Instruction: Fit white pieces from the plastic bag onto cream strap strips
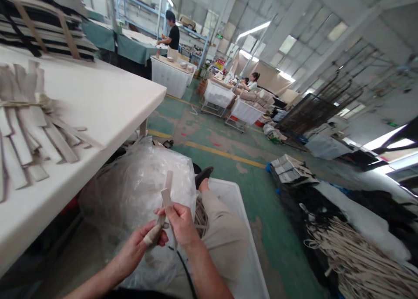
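Observation:
Over a clear plastic bag (143,168), my two hands are close together. My right hand (179,220) pinches a flat beige strip (166,197) that points up and away. A second strip (169,179) shows just beyond its end. The fingers of my left hand (146,236) are wrapped round a rolled beige piece (153,234), which lies against the lower part of the strip. On the white table (98,94) at the left lies a tied bundle of similar strips (32,125).
A white bin (228,188) is beside my legs. Stacked material (42,25) sits at the table's back. Black sheeting and a heap of long beige strips (355,260) are at the right. People work at far tables beyond wheeled carts (246,111).

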Demonstrator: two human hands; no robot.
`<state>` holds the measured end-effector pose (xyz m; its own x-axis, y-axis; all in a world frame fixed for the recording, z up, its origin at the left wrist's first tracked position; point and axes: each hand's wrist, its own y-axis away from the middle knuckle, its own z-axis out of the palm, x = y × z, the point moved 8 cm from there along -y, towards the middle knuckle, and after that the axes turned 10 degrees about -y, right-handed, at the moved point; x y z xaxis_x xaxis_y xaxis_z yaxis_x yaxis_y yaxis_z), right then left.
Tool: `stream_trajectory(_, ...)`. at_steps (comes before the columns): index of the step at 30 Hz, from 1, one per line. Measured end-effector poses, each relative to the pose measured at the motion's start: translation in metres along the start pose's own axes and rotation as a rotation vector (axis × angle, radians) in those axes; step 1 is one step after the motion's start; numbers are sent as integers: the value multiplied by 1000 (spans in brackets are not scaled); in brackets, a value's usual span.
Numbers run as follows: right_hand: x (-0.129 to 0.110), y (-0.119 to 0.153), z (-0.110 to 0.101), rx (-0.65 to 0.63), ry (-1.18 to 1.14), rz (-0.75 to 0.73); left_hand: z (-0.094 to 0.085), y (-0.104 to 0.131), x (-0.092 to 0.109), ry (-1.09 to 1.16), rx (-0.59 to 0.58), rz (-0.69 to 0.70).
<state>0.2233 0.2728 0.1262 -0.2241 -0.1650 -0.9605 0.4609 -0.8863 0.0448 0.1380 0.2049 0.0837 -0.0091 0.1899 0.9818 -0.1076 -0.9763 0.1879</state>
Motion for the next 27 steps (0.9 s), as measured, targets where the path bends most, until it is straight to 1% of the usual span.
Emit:
stream_trajectory(2, -8, 2, 5, 18, 27, -27, 2, 1, -6, -54, -14, -5)
stream_trajectory(5, -18, 6, 10, -1, 35, -69, 6, 3, -12, -88, -24, -29)
stream_trajectory(8, -20, 7, 11, -28, -15, -69, 11, 6, -15, -86, -39, -47)
stream_trajectory(11, -15, 10, 11, -52, -15, -32, 15, 11, -24, -79, -58, -68)
stream_trajectory(14, 1, 19, 19, -138, 82, 92, 14, 12, -32, -67, -19, -67)
stream_trajectory(15, 5, 23, 22, -167, 124, 102, 12, 12, -34, -49, 9, -68)
stream_trajectory(16, 5, 27, 25, -188, 167, 78, 9, 11, -36, -30, 40, -77)
stream_trajectory(18, -1, 35, 28, -192, 250, -44, 3, 10, -36, -1, 76, -103)
stream_trajectory(20, -13, 41, 25, -158, 316, -187, -1, 10, -31, 29, 37, -109)
stream_trajectory(21, -19, 44, 23, -138, 338, -240, -3, 10, -27, 63, 11, -107)
stream_trajectory(22, -24, 46, 20, -123, 362, -283, -8, 10, -22, 122, 12, -106)
stream_trajectory(23, -28, 48, 19, -117, 393, -321, -16, 9, -18, 201, 46, -109)
stream_trajectory(25, -31, 49, 19, -131, 462, -364, -35, 8, -13, 358, 188, -121)
stream_trajectory(26, -30, 49, 20, -143, 497, -377, -43, 7, -11, 402, 254, -123)
stream_trajectory(27, -29, 49, 22, -157, 531, -391, -49, 6, -9, 413, 294, -121)
